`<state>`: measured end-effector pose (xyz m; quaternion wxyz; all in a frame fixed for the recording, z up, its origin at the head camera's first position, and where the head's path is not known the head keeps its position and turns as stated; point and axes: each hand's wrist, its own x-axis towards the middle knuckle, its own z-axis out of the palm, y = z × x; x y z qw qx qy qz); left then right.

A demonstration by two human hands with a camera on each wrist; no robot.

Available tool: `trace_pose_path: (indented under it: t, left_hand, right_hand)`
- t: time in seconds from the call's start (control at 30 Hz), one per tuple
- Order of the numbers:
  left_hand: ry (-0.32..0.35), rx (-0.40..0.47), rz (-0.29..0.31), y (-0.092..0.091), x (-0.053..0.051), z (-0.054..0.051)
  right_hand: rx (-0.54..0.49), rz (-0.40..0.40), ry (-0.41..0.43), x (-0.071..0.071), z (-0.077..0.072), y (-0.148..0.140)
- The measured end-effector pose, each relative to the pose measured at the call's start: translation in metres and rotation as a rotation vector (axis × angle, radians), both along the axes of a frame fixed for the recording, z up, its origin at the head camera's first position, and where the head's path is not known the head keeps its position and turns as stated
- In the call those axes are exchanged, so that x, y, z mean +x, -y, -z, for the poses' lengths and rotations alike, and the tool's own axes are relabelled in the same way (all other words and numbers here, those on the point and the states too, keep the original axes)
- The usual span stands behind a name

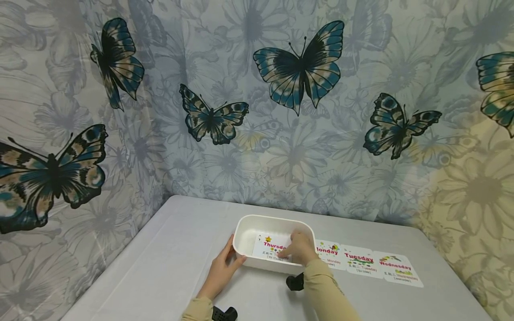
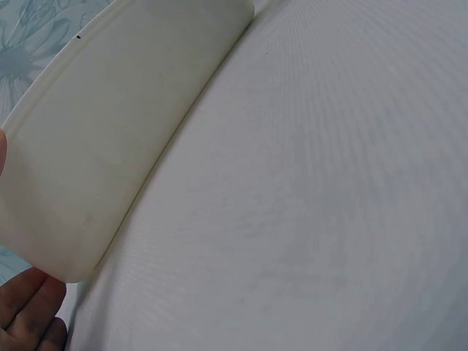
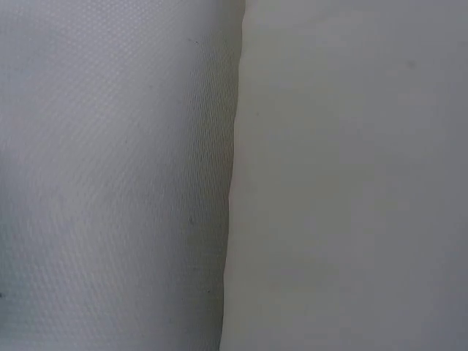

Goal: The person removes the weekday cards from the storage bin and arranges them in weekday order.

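A white plastic bin (image 1: pixel 273 266) with rounded corners stands on the table. My left hand (image 1: pixel 220 266) grips its near left corner, thumb on the front rim and fingers round the left end. Fingertips of the left hand (image 2: pixel 33 311) also show at the bin's lower corner in the left wrist view. Inside the bin lies a white Thursday card (image 1: pixel 263 252) with red lettering. My right hand (image 1: pixel 302 248) reaches over the front rim into the bin, thumb on the card; its other fingertips are hidden. In the right wrist view only the bin's outer wall (image 3: pixel 351 175) and tablecloth appear.
To the right of the bin, a Monday card (image 1: pixel 330 255), a Tuesday card (image 1: pixel 363 261) and a Wednesday card (image 1: pixel 397 268) lie side by side in a row. A butterfly-patterned curtain (image 1: pixel 281 169) hangs behind the white-covered table (image 1: pixel 160 267).
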<state>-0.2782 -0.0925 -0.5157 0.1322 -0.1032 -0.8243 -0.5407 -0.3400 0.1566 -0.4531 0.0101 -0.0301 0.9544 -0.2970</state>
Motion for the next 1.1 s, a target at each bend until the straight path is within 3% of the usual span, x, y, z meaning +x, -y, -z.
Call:
trace_pose_path:
  t: [0.67, 1.1]
  left_hand:
    - [-0.005, 0.003, -0.003, 0.0, -0.0012, 0.0008]
    - [-0.003, 0.002, -0.004, 0.0004, -0.0016, 0.0015]
  right_hand:
    - [0.006, 0.042, -0.012, -0.0022, 0.0029, 0.0026]
    - [-0.092, 0.059, -0.033, -0.0017, 0.0012, 0.0041]
